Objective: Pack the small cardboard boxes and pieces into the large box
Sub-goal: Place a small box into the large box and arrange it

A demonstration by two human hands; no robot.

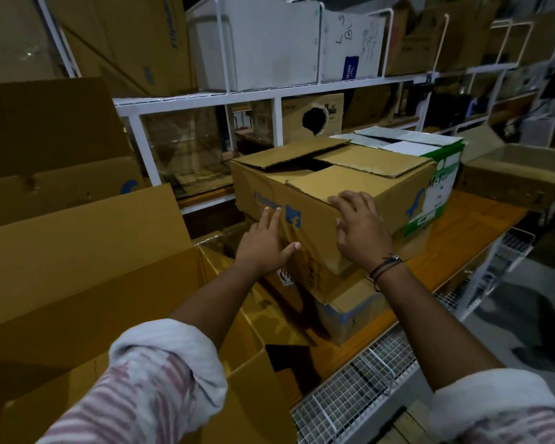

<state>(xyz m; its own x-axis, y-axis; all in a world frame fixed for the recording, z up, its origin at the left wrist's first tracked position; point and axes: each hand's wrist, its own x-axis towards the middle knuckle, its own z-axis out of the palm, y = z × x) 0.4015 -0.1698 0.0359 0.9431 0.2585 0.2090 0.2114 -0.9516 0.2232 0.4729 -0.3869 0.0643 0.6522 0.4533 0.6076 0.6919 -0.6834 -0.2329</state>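
Cardboard is what I am dealing with: a brown printed box (330, 200) sits on top of a stack on the orange shelf (462, 232), just right of the large open box (116, 283). My left hand (263, 248) lies flat on its near face, fingers spread; my right hand (359, 229) rests over the top front edge, fingers splayed, gripping nothing yet. The creased wall and loose flaps suggest a light, soft shell. I judge the bottom corners the safest hold, not the flaps.

large box (87, 283) cropped left, lower boxes (350, 312) half-hidden
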